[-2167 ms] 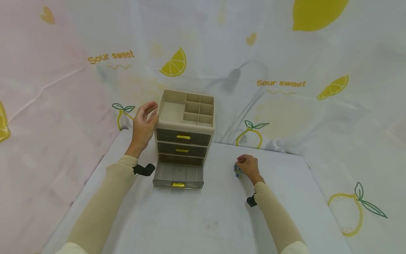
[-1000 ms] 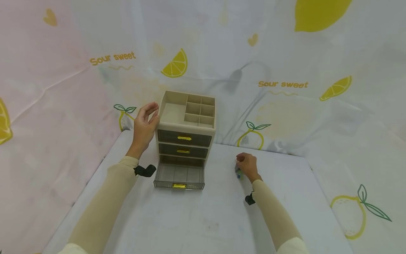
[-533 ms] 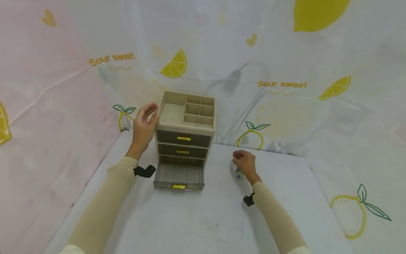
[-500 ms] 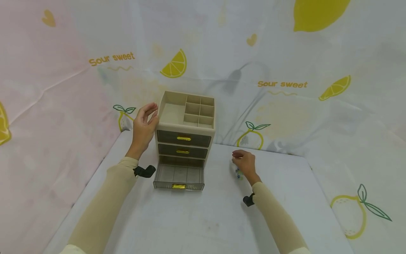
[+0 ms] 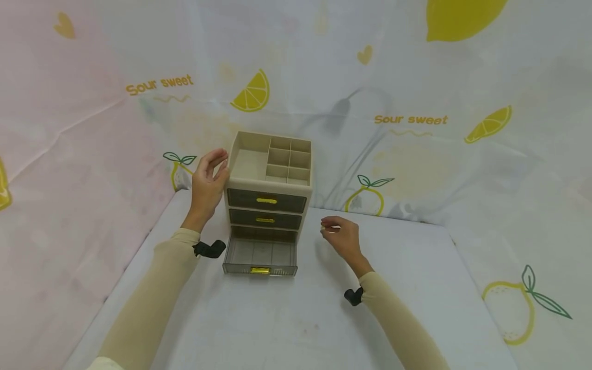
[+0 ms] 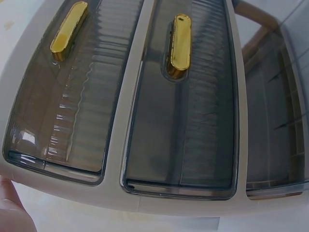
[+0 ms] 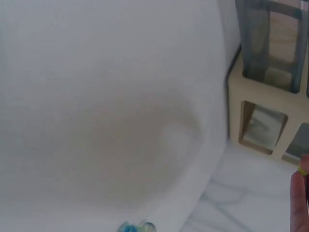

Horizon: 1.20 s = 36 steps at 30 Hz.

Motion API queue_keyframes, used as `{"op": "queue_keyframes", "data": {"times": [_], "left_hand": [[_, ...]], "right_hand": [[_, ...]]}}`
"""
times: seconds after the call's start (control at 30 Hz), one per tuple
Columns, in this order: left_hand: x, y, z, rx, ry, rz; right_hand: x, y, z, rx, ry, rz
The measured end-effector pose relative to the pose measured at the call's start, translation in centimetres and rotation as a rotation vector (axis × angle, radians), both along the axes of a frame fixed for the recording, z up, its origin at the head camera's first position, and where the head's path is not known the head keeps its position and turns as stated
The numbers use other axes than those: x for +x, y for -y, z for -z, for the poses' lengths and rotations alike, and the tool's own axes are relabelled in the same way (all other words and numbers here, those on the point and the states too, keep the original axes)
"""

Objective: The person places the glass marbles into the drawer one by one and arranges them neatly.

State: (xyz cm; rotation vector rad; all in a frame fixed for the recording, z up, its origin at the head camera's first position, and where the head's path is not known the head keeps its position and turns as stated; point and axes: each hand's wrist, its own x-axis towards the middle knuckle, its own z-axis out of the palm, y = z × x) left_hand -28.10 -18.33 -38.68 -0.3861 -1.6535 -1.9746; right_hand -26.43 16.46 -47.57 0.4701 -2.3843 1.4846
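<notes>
A beige desktop drawer organizer point(image 5: 270, 183) stands at the back of the table, its bottom smoky drawer point(image 5: 260, 257) pulled out with nothing visible inside. My left hand point(image 5: 208, 182) rests on the organizer's upper left side; its thumb point(image 6: 14, 212) shows in the left wrist view's corner. My right hand point(image 5: 343, 237), in the air right of the drawer, pinches a small yellow-green piece point(image 7: 302, 170) between thumb and fingertips, which mostly hide it. Blue and clear glassy pieces point(image 7: 137, 227) lie on the table at the right wrist view's bottom edge; the right hand hides them in the head view.
Two upper drawers with gold handles point(image 5: 266, 201) are closed, and the organizer's top has open compartments point(image 5: 252, 162). A lemon-print cloth point(image 5: 411, 169) hangs behind the white table point(image 5: 259, 329) and along its sides.
My right hand has risen from the glassy pieces and moved left toward the organizer, with the small piece pinched in it. The left hand stays on the organizer's side.
</notes>
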Motion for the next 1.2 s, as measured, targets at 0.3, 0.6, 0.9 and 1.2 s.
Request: {"op": "queue_keyframes", "data": {"times": [0.3,0.6,0.9,1.2], "left_hand": [[0.3,0.0,0.3,0.005,-0.008,0.009],[0.8,-0.3,-0.5,0.004,-0.012,0.023],[-1.4,-0.2,-1.5,0.01,-0.05,0.023],[-0.1,0.0,-0.1,0.025,0.002,0.007]], "right_hand": [[1.8,3.7,-1.1,-0.053,-0.006,-0.104],[4.9,7.5,-4.4,-0.017,-0.029,-0.263],[2.8,10.2,-2.1,0.04,-0.033,-0.341],[4.9,13.1,-0.3,0.078,0.036,-0.405]]}}
